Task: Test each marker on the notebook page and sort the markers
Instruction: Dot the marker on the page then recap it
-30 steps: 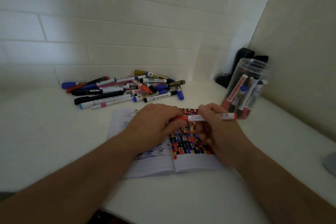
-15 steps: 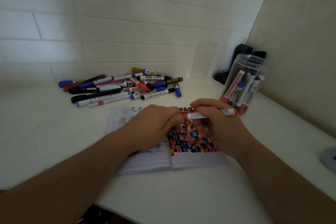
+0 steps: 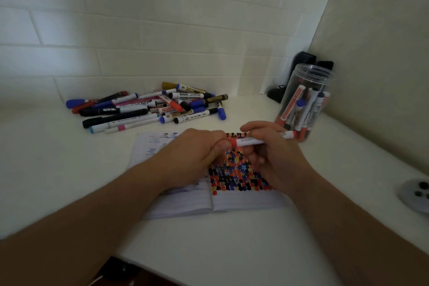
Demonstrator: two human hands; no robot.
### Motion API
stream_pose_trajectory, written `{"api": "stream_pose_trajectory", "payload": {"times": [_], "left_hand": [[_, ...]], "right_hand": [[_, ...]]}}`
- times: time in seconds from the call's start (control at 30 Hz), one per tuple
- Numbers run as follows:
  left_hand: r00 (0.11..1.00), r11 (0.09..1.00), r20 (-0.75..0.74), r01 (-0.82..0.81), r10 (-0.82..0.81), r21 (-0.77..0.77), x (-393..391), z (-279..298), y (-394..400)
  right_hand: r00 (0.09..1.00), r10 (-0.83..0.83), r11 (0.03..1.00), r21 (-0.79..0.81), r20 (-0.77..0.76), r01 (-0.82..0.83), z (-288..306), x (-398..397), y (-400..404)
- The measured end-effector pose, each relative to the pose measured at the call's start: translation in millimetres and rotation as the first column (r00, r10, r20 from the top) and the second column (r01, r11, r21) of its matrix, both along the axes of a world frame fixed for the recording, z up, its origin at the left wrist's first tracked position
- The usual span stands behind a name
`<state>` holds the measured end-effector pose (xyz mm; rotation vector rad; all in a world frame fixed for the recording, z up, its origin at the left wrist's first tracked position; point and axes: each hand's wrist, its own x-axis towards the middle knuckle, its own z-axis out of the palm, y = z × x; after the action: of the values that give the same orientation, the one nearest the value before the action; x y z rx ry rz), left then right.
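Observation:
A red-and-white marker (image 3: 250,141) lies level above the open notebook (image 3: 234,202), held between both hands. My left hand (image 3: 197,153) grips its red cap end, thumb and fingers curled round it. My right hand (image 3: 276,153) pinches the white barrel. The right page carries a patch of red, black, blue and yellow test dabs (image 3: 234,176). A heap of several markers (image 3: 148,107) lies behind the notebook on the left. A clear plastic jar (image 3: 304,102) at the right holds several markers standing on end.
All of this sits on a white counter (image 3: 232,251) in a corner of tiled walls. Black objects (image 3: 301,60) stand behind the jar. A grey round object (image 3: 415,195) lies at the right edge. The counter's front edge runs below my forearms.
Both hands with the marker have stayed over the notebook, shifting only slightly. The left hand's grip has closed further over the cap end.

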<state>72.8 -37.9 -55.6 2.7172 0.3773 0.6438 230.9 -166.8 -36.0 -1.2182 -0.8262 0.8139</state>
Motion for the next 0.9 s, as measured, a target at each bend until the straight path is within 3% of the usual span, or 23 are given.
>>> {"api": "stream_pose_trajectory", "payload": {"times": [0.2,0.33,0.37,0.4,0.43,0.47,0.5,0.57,0.63,0.77,0.9], "left_hand": [[0.997,0.999,0.074,-0.022,0.019,0.044,3.0,-8.4,5.7],[0.992,0.996,0.086,-0.091,0.089,0.019,2.4,-1.2,1.0],[0.991,0.993,0.079,-0.114,0.112,0.025,2.3,-0.8,2.3],[0.989,0.99,0.066,-0.137,0.134,0.039,2.3,-0.8,3.8],[0.987,0.986,0.053,-0.157,0.154,0.06,2.6,-1.1,5.0],[0.985,0.982,0.051,-0.171,0.167,0.078,3.1,-0.8,5.1],[0.983,0.98,0.065,-0.177,0.172,0.088,4.0,-0.6,4.8],[0.981,0.984,0.111,-0.165,0.157,0.073,4.1,0.3,3.1],[0.981,0.991,0.138,-0.137,0.133,0.015,2.0,1.2,2.2],[0.979,0.992,0.162,-0.12,0.125,-0.041,-0.4,-0.6,6.0],[0.989,0.996,0.122,-0.084,0.082,0.014,2.5,-3.4,7.6]], "right_hand": [[0.994,0.039,0.999,-0.015,0.104,-0.038,-6.1,7.0,-4.7],[0.998,-0.032,0.999,0.011,0.049,0.031,5.9,20.3,-10.4],[0.974,-0.094,0.996,0.015,0.204,0.093,9.1,26.2,-13.8],[0.843,-0.169,0.982,0.018,0.511,0.186,10.2,32.6,-16.8],[0.553,-0.183,0.965,0.042,0.813,0.258,9.8,36.5,-18.8],[0.233,-0.142,0.96,0.076,0.962,0.271,7.0,36.8,-18.4],[0.025,-0.098,0.957,0.088,0.995,0.276,3.9,33.0,-16.2],[-0.105,-0.028,0.953,0.058,0.994,0.297,0.7,19.8,-7.9],[-0.133,0.067,0.965,-0.031,0.989,0.259,-3.3,8.2,2.2],[-0.007,0.149,0.978,-0.146,0.989,0.151,-10.2,8.2,8.0],[-0.059,0.144,0.982,-0.136,0.988,0.13,-12.6,14.2,6.4]]}}
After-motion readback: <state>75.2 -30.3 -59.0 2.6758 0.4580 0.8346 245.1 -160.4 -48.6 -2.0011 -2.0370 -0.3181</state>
